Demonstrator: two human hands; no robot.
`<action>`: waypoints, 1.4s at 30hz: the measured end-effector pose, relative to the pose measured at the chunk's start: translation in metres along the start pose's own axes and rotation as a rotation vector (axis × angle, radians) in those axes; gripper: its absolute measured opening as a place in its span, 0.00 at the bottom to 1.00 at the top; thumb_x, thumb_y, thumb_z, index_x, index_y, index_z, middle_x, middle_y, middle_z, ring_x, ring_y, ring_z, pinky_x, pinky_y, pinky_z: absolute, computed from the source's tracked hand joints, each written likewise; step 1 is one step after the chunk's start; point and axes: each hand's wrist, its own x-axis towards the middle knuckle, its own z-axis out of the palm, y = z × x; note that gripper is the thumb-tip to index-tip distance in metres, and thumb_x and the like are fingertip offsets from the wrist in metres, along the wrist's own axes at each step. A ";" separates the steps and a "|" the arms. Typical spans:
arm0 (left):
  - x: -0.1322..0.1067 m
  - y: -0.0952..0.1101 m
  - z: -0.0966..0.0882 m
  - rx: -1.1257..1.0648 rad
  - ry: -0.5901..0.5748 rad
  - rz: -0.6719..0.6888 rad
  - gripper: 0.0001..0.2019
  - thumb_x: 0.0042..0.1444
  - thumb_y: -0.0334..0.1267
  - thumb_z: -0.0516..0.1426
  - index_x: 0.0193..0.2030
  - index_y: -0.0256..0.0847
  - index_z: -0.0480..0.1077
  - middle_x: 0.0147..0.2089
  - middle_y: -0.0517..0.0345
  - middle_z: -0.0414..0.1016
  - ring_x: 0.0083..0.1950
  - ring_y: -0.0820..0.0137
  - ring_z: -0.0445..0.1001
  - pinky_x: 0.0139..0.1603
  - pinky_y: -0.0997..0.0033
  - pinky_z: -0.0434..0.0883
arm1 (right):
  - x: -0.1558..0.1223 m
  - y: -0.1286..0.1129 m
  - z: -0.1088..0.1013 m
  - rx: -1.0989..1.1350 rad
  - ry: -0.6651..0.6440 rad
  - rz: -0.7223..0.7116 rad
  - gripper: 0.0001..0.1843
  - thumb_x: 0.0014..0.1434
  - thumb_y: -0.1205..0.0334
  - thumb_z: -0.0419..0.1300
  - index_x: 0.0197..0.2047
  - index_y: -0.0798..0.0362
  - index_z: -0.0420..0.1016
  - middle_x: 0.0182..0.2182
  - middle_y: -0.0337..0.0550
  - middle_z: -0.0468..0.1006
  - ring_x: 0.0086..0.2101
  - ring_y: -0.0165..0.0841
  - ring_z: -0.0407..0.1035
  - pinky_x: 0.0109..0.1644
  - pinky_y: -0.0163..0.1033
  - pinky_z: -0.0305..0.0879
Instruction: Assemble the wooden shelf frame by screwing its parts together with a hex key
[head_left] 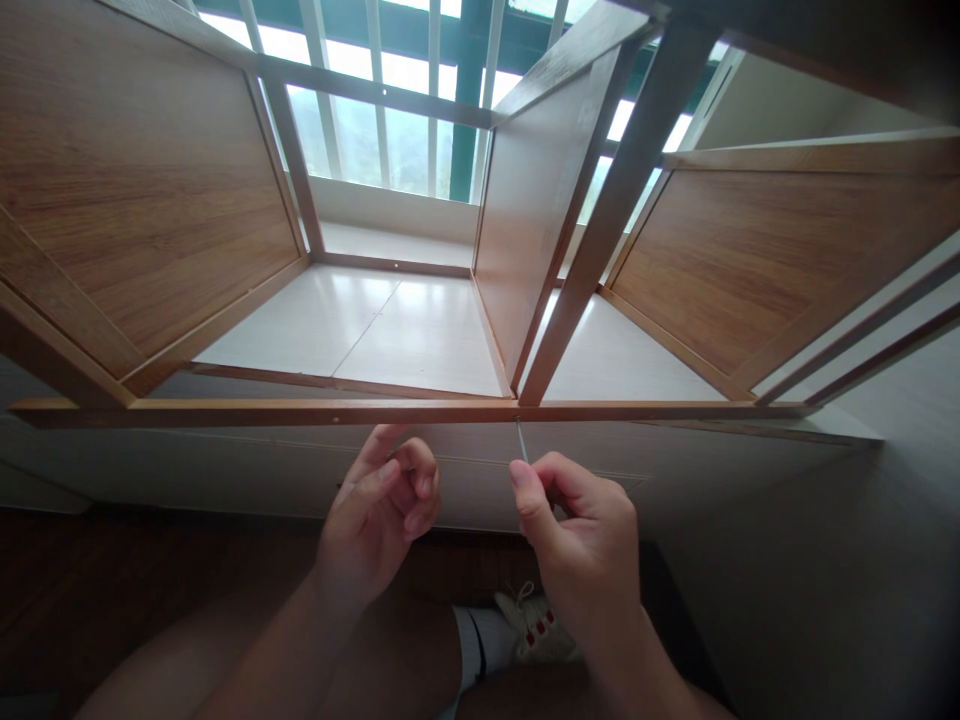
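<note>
A wooden furniture frame stands before me, with a long front rail point(262, 413) running across its lower edge. My right hand point(585, 520) pinches a thin metal hex key point(523, 442) between thumb and bent fingers. The key's far tip meets the rail just below the middle post point(622, 200); the end inside my hand is hidden. To the left of it, my left hand point(379, 510) is raised just beneath the rail, empty, its fingers loosely curled and apart. One of its fingertips reaches up to the rail's underside; whether it touches I cannot tell.
Wooden panels stand at the left point(150, 190), the middle point(525, 210) and the right point(780, 260) of the frame. The frame rests by a pale ledge point(360, 310) below a barred window point(405, 150). My shoe point(536, 625) is on the dark floor below.
</note>
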 end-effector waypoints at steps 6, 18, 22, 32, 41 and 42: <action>0.000 -0.001 0.002 -0.001 0.013 0.004 0.14 0.67 0.40 0.55 0.57 0.54 0.70 0.33 0.60 0.64 0.25 0.74 0.58 0.24 0.75 0.51 | -0.002 0.002 0.003 0.321 -0.114 0.254 0.26 0.67 0.47 0.58 0.21 0.53 0.66 0.15 0.34 0.65 0.19 0.25 0.58 0.23 0.33 0.53; 0.003 -0.007 0.000 0.034 0.025 -0.025 0.14 0.66 0.42 0.56 0.56 0.46 0.67 0.32 0.61 0.65 0.23 0.76 0.59 0.22 0.77 0.54 | -0.001 0.000 0.009 0.604 -0.162 0.363 0.25 0.65 0.47 0.61 0.22 0.54 0.66 0.15 0.35 0.66 0.17 0.23 0.56 0.20 0.30 0.51; 0.004 -0.011 -0.002 0.044 0.001 -0.056 0.06 0.66 0.40 0.56 0.47 0.42 0.68 0.31 0.61 0.65 0.23 0.77 0.60 0.23 0.77 0.54 | -0.001 0.000 0.009 0.647 -0.168 0.397 0.25 0.64 0.46 0.61 0.22 0.54 0.67 0.15 0.35 0.66 0.17 0.23 0.56 0.19 0.30 0.50; 0.004 -0.021 -0.005 0.118 -0.039 -0.126 0.11 0.66 0.40 0.56 0.33 0.38 0.66 0.29 0.61 0.63 0.22 0.77 0.57 0.22 0.77 0.51 | -0.003 0.000 0.010 0.749 -0.181 0.441 0.24 0.64 0.48 0.62 0.23 0.55 0.70 0.15 0.35 0.67 0.15 0.22 0.55 0.17 0.29 0.48; 0.004 -0.023 -0.004 0.144 -0.027 -0.156 0.13 0.64 0.42 0.59 0.32 0.38 0.67 0.28 0.61 0.64 0.23 0.76 0.58 0.21 0.78 0.51 | -0.002 -0.001 0.009 0.819 -0.177 0.468 0.22 0.63 0.48 0.63 0.24 0.55 0.71 0.15 0.35 0.67 0.15 0.22 0.55 0.16 0.28 0.48; 0.004 -0.023 -0.004 0.147 -0.026 -0.157 0.13 0.64 0.42 0.59 0.32 0.38 0.67 0.28 0.60 0.64 0.23 0.76 0.58 0.21 0.78 0.51 | -0.002 -0.001 0.010 0.825 -0.177 0.472 0.22 0.63 0.48 0.63 0.24 0.55 0.71 0.15 0.35 0.67 0.15 0.22 0.55 0.16 0.28 0.48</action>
